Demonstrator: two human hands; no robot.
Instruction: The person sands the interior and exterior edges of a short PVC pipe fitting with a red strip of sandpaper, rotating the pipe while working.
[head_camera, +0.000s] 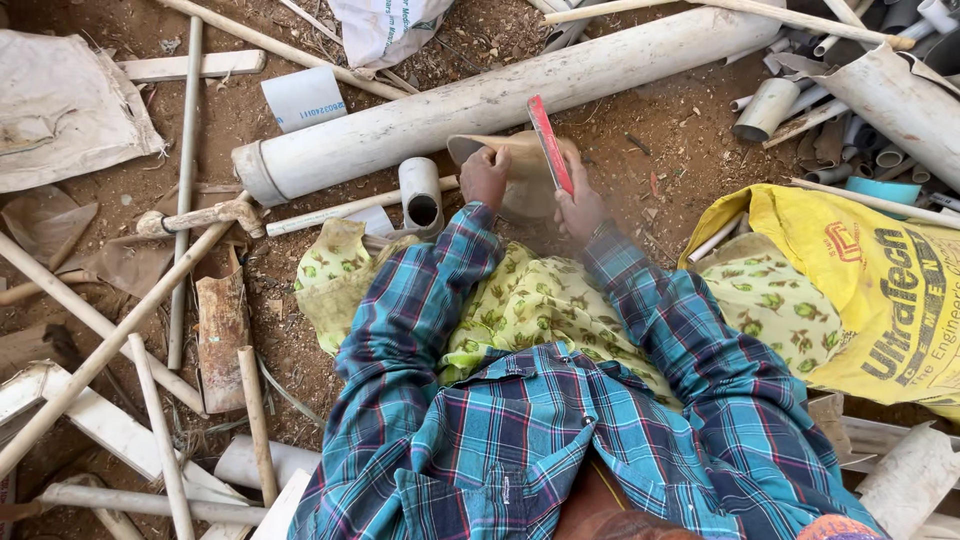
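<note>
My left hand (485, 175) grips the rim of a tan, curved piece of pipe (510, 160) that rests in front of my lap. Over that piece, my right hand (580, 205) holds a narrow red-handled saw blade (549, 142), which points away from me. Both arms wear a blue plaid shirt, and a yellow-green patterned cloth (530, 300) covers my lap. The near side of the tan piece is hidden behind my hands.
A long thick white pipe (500, 100) lies just beyond my hands. A short grey pipe coupling (421, 195) stands to the left. A yellow sack (880, 290) lies at the right. Thin pipes, sticks and offcuts litter the red dirt on all sides.
</note>
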